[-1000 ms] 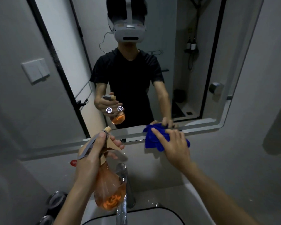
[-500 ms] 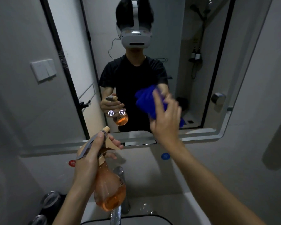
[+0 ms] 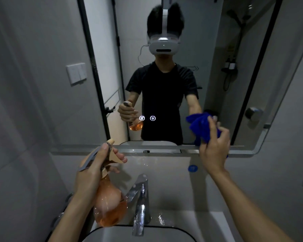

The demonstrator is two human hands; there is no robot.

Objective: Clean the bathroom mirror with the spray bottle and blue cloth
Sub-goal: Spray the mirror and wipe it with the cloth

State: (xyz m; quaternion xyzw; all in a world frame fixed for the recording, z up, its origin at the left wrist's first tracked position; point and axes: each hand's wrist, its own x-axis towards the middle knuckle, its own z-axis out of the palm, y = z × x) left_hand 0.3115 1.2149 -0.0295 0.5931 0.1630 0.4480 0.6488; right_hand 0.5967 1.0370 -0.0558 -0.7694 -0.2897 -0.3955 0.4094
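Two hands are busy here, each with its own tool. The left hand (image 3: 93, 173) is wrapped round the neck of a clear, bulb-shaped plastic spray bottle of orange liquid (image 3: 108, 205), fingers curled over its grey-and-tan trigger head, nozzle aimed up toward the glass. The right hand (image 3: 214, 147) grips a bunched blue microfibre cloth (image 3: 200, 129) and holds it against the lower right part of the large wall-mounted bathroom mirror (image 3: 164, 95) — the cloth sits just beyond its fingertips, well apart from the bottle.

The step in hand looks like wiping: the cloth is at the glass while the bottle waits low, below the mirror's bottom edge. The next move probably calls for steady pressure and overlapping passes across the pane, working away from the right hand toward the left hand's side, with a fresh spray where the glass is dry.

Between and below the hands stands a chrome mixer tap (image 3: 140, 201) over a white basin (image 3: 182, 229), whose near rim is cut off by the frame. Whether the mirror is wet or streaked is hard to make out in the dim light — a few droplets glint on the wall under it. Dark round objects beside the left forearm are too shadowed to identify.
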